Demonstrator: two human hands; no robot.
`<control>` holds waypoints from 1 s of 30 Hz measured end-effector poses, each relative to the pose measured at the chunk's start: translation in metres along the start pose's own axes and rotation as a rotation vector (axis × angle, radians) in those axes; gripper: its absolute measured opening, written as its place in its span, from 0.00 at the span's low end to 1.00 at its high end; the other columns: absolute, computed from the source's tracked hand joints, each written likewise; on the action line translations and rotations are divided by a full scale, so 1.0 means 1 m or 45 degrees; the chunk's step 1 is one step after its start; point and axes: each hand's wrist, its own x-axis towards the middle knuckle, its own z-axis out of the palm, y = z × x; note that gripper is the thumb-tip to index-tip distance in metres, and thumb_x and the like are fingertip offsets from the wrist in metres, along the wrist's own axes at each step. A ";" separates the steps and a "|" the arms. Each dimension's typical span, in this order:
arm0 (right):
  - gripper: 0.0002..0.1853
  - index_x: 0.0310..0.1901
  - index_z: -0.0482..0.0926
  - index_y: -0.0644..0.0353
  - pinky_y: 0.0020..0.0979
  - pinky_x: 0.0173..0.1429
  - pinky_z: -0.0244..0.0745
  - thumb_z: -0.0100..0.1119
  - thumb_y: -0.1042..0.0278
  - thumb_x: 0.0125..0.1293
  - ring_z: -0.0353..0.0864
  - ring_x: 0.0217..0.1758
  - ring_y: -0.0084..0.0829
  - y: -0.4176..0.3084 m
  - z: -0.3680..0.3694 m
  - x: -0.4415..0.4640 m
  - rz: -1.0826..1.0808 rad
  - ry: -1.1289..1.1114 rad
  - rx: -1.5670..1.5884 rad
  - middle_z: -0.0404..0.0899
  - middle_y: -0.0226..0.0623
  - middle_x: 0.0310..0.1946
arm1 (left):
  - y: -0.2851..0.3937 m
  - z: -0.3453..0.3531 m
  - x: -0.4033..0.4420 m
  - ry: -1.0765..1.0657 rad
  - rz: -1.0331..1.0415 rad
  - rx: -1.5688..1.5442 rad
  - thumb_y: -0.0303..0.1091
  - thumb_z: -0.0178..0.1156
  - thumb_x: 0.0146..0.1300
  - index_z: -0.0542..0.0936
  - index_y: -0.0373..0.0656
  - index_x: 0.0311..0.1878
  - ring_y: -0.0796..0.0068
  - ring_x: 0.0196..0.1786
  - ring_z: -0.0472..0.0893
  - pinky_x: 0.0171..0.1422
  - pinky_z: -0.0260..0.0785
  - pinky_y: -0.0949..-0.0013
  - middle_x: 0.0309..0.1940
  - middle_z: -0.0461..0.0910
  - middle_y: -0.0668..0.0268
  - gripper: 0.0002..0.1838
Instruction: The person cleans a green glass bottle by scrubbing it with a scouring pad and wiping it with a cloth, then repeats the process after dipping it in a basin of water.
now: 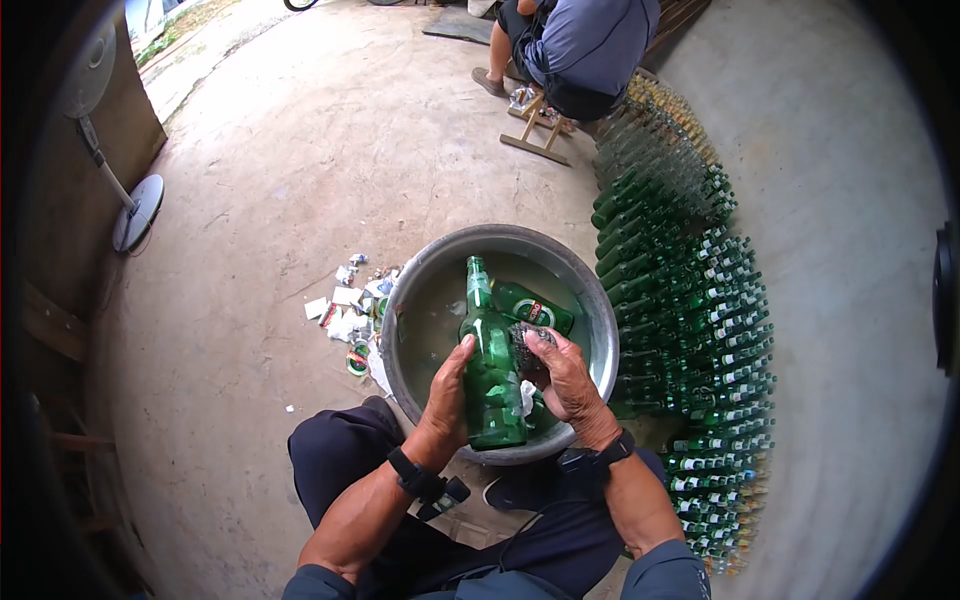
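A green glass bottle (492, 385) is held upright-looking over a metal basin (397, 370) of cloudy water, its neck pointing away from me. My left hand (447, 395) grips the bottle's left side. In my right hand (570, 375) is a dark scouring pad (531, 350), pinched between thumb and fingers against or close beside the bottle's right side. Behind it, another green bottle (534, 307) with a red and white label lies in the water. A white scrap (527, 397) shows between the held bottle and my right hand.
Many green bottles (690, 330) are stacked along the wall at right. Torn labels (345, 322) litter the floor left of the basin. A person (590, 50) sits on a wooden stool (535, 150) at the back. A fan (138, 212) stands at far left.
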 end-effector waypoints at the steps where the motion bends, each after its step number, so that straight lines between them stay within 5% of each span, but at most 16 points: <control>1: 0.14 0.51 0.80 0.58 0.29 0.48 0.80 0.60 0.55 0.76 0.83 0.42 0.23 -0.004 -0.003 0.001 0.063 -0.012 0.007 0.84 0.30 0.41 | -0.001 -0.001 0.000 0.014 0.029 0.010 0.53 0.53 0.76 0.79 0.43 0.56 0.69 0.40 0.87 0.45 0.83 0.63 0.42 0.85 0.61 0.23; 5: 0.24 0.55 0.79 0.61 0.36 0.43 0.77 0.48 0.46 0.79 0.82 0.41 0.33 -0.002 -0.018 0.011 0.214 -0.139 0.450 0.84 0.37 0.44 | 0.005 0.001 -0.001 -0.109 -0.018 0.006 0.54 0.49 0.78 0.78 0.39 0.58 0.65 0.43 0.87 0.47 0.84 0.61 0.45 0.85 0.57 0.26; 15: 0.26 0.57 0.78 0.68 0.35 0.43 0.75 0.46 0.51 0.76 0.80 0.44 0.39 -0.009 -0.014 0.017 0.316 -0.227 0.802 0.82 0.47 0.48 | 0.005 0.006 0.001 -0.256 -0.006 -0.197 0.55 0.46 0.78 0.74 0.35 0.64 0.61 0.45 0.88 0.50 0.84 0.60 0.48 0.85 0.54 0.30; 23: 0.24 0.67 0.72 0.69 0.35 0.60 0.78 0.51 0.62 0.78 0.82 0.57 0.31 -0.008 -0.008 0.011 -0.015 -0.127 0.258 0.81 0.44 0.58 | 0.007 0.002 -0.001 -0.081 0.051 -0.100 0.52 0.49 0.78 0.77 0.41 0.61 0.63 0.40 0.88 0.48 0.84 0.60 0.45 0.86 0.58 0.25; 30: 0.24 0.67 0.72 0.72 0.28 0.64 0.77 0.61 0.69 0.74 0.82 0.55 0.23 -0.022 -0.001 0.004 -0.055 -0.201 -0.156 0.81 0.38 0.57 | 0.009 0.006 -0.004 -0.034 0.072 -0.083 0.51 0.49 0.78 0.77 0.43 0.61 0.66 0.45 0.88 0.52 0.83 0.61 0.48 0.85 0.60 0.23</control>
